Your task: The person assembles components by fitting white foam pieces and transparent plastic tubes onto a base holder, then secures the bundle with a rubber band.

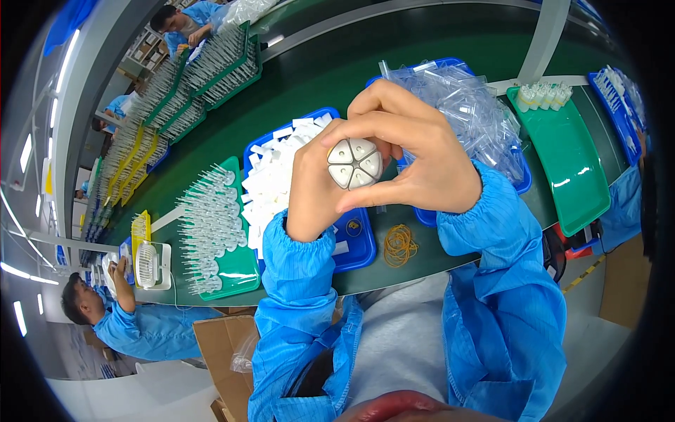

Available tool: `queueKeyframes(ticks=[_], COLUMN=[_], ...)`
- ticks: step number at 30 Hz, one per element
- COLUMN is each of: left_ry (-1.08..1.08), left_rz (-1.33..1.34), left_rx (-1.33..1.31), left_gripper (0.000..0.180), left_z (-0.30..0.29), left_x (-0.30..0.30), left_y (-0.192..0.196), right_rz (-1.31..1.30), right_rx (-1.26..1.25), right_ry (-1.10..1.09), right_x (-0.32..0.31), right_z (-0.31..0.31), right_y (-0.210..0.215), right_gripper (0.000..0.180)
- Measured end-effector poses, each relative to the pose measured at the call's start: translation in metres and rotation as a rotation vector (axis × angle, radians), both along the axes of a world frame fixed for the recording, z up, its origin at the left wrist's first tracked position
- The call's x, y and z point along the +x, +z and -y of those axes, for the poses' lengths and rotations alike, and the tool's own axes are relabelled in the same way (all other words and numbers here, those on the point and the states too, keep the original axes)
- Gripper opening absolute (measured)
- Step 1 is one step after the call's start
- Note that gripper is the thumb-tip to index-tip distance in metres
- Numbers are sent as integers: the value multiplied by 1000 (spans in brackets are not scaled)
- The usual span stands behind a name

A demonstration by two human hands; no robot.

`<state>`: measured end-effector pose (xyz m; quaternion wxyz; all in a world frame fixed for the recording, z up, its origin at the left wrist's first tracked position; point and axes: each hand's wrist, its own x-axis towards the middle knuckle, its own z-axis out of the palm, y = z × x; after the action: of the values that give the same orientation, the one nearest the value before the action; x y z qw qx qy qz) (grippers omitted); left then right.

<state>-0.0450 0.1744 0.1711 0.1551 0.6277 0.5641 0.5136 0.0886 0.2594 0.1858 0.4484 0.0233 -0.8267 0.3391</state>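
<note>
A round bundle of several white wedge-shaped plastic pieces (355, 164) is held upright in front of me, its end faces turned up. My left hand (313, 183) wraps around its left side. My right hand (425, 151) curves around the far and right sides, with its thumb by the near edge. A trace of yellow shows at the bundle's left edge; I cannot make out what it is. Beneath my left hand is a blue tray (362, 257) heaped with white plastic pieces (271, 172). Yellow rubber bands (400, 246) lie loose on the green table.
A blue tray (526, 176) of clear plastic tubes (457, 105) stands beyond my right hand. Farther right, a green tray (573, 176) carries banded white bundles (545, 96). Another green tray (242, 271) holds clear pointed parts (211, 228). Co-workers sit at left and far side; a small fan (149, 266) stands left.
</note>
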Motion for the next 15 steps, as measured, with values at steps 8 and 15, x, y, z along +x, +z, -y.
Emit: queueKeyframes(ticks=[8,15], left_ry=[-10,-225], left_rz=[38,481], left_rx=[-2,-51], left_gripper=[38,62], left_z=[2,10], left_x=[-7,-13], left_y=[-6,8], right_rz=[-70,-103], right_rx=[-10,-573], right_ry=[42,173], right_x=[-9,-3], right_z=[-1,-24], right_y=[-3,-2], right_gripper=[46,33])
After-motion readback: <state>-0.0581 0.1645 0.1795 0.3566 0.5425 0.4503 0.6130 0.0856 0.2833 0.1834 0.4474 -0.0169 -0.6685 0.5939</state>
